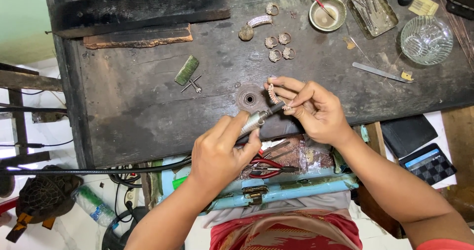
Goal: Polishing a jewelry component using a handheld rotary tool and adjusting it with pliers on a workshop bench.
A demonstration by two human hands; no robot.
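The left hand grips a rotary tool whose tip meets a ring pinched by the right hand above the dark workbench.

Two bare forearms, no sleeves down to the wrists. Left hand and right hand without rings, watch or gloves. Edge of a red sleeve at the right upper arm. Red patterned cloth with tan swirls across the lap.
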